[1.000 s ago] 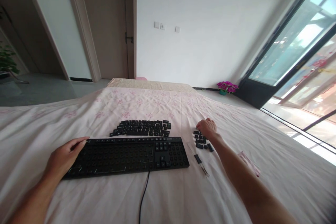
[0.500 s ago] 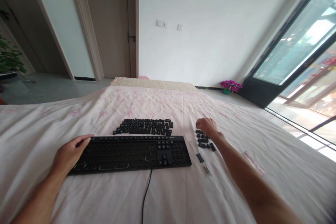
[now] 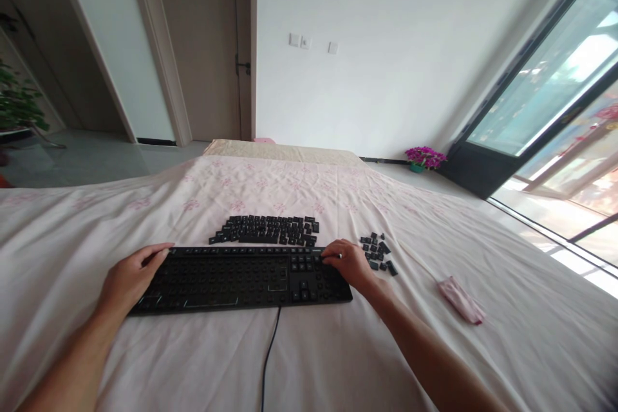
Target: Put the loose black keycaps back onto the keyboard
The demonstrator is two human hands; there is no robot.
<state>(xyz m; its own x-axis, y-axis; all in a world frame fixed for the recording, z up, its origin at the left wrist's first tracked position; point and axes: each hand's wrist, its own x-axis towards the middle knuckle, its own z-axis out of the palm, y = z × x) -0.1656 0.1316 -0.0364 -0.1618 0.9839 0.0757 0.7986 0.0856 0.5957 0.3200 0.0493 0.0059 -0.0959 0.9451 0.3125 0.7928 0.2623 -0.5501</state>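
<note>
A black keyboard (image 3: 222, 280) lies flat on the cloth, with bare switch positions over its main area and number pad; caps sit on its top row and arrow keys. My left hand (image 3: 132, 277) grips its upper left corner between thumb and fingers. Over the top of the number pad is my right hand (image 3: 350, 262), its fingertips pinched together and touching or just above the keys. Whatever they hold, if anything, is hidden. Loose keycaps (image 3: 273, 230) lie in rows behind the keyboard. A smaller group of keycaps (image 3: 374, 249) is scattered just right of my right hand.
A pink folded cloth or pouch (image 3: 461, 300) lies to the right on the patterned bed cloth (image 3: 309, 360). The keyboard cable (image 3: 269, 354) runs toward me. Beyond stand a white wall (image 3: 357, 90), a door (image 3: 197, 45) and pink potted flowers (image 3: 425, 158).
My right hand has moved left and nearer, from the small keycap group to the number pad. The wire-ended tool beside the keyboard is now covered by my right arm. My left hand stays put.
</note>
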